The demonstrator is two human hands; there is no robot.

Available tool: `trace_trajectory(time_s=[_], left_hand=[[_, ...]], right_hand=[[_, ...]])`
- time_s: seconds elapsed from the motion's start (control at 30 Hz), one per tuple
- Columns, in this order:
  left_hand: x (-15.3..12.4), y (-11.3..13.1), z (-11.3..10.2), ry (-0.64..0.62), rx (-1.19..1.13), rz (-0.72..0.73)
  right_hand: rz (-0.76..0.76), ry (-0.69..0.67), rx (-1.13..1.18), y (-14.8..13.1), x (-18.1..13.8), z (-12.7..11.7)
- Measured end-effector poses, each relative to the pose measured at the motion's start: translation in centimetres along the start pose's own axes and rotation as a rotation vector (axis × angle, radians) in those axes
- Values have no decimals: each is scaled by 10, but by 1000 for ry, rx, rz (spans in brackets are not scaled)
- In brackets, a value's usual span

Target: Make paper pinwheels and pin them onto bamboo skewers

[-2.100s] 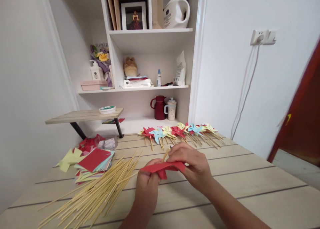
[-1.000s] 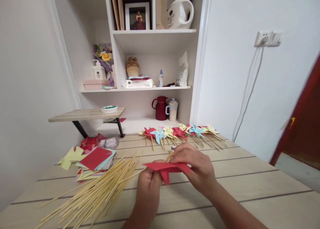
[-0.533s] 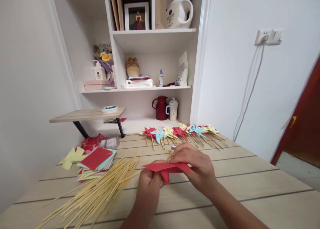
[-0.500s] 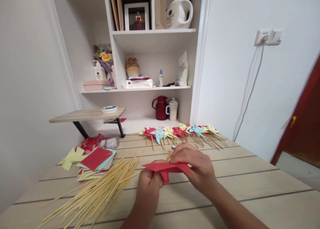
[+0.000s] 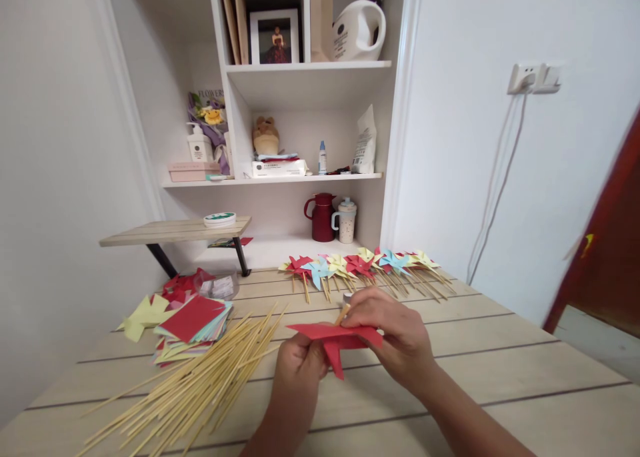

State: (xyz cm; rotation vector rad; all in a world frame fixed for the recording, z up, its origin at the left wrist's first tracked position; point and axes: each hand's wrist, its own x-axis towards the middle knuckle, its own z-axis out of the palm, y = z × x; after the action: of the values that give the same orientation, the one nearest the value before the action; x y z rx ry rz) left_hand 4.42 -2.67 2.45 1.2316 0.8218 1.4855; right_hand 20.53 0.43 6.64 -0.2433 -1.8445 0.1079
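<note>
A red paper pinwheel is held over the table, its folded blades spread sideways and one pointing down. My left hand is closed around its left side, thumb and fingers pinching the paper from below. My right hand curls over its right side, fingertips pressed at the back of the paper. By those fingertips a short length of wooden stick shows; the rest of it is hidden behind the paper and fingers. Left of my hands lies a loose pile of thin wooden sticks.
Finished pinwheels on sticks lie in a row at the table's back. At left are stacked coloured paper squares, a yellow paper pinwheel and a clear container. A small raised stand and a shelf unit stand behind.
The red pinwheel has tilted slightly, its lower blade now hanging a little further down and to the right. Both hands keep their grip, almost in the same place.
</note>
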Motion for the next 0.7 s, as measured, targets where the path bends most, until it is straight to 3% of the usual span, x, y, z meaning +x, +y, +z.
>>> trace_trajectory(time_s=[0.23,0.53,0.7], left_hand=[[0,11,6,-2,-102,-122],[5,22,7,308,-141,-85],[7,22,2,336,-108,-100]], right_hand=[[-28,-1,1,1,0,-1],[4,-31,-21,2,-4,0],[5,-36,-12,2,-4,0]])
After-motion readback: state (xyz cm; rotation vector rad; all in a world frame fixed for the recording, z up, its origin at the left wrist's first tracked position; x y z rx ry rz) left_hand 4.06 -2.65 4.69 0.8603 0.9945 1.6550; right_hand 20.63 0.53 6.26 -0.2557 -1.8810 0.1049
